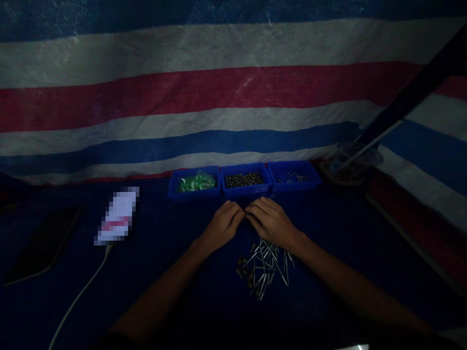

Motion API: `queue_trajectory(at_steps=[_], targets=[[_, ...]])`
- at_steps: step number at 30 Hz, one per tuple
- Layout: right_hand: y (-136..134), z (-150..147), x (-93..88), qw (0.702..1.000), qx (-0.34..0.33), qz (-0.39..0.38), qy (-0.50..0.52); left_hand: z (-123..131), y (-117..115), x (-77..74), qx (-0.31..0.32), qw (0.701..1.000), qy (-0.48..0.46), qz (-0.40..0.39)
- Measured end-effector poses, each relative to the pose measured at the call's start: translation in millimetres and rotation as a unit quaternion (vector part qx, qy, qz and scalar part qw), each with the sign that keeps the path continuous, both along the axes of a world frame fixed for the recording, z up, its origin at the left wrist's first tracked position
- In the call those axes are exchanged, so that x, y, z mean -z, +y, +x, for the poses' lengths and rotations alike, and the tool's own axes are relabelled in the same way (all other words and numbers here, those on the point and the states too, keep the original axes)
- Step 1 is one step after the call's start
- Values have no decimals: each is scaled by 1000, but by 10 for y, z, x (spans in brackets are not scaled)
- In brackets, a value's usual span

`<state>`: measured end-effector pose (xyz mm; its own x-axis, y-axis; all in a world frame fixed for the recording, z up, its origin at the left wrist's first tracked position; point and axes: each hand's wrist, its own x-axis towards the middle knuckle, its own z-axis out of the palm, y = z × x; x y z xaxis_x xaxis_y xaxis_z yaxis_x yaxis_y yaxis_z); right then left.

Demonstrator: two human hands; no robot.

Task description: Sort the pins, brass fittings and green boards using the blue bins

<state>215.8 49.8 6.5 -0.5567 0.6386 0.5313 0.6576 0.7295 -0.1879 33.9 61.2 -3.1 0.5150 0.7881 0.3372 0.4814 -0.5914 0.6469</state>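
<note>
My left hand [226, 221] and my right hand [270, 218] meet fingertip to fingertip over the dark blue table. Both have their fingers pinched closed; whatever is between them is too small and dark to make out. Under and in front of my right hand lies a loose pile of thin metal rods [268, 265]. Several small dark brownish pieces [243, 266] lie at the pile's left side. Just beyond my hands stand three blue bins: the left bin [193, 196] holds a green plastic bag [197, 181], the middle one small brassy parts [243, 180], the right one a few thin metal pieces [297, 178].
A lit phone [117, 214] with a white cable [80, 294] lies to the left, beside a dark flat device [44, 243]. At the back right stands a clear plastic cup [359, 155] near a slanting dark pole [404, 97]. Striped tarpaulin [219, 87] walls the back and right.
</note>
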Motion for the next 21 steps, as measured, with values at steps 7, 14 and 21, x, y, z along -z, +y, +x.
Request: queue_trajectory(at_steps=[7, 14, 21], targets=[[95, 147, -348, 991, 16, 84, 100, -133, -298, -119, 10, 998, 7, -62], [440, 123, -769, 968, 211, 127, 45, -332, -586, -249, 113, 975, 177, -72], [-8, 190, -334, 986, 158, -38, -22, -245, -557, -133, 61, 981, 172, -59]])
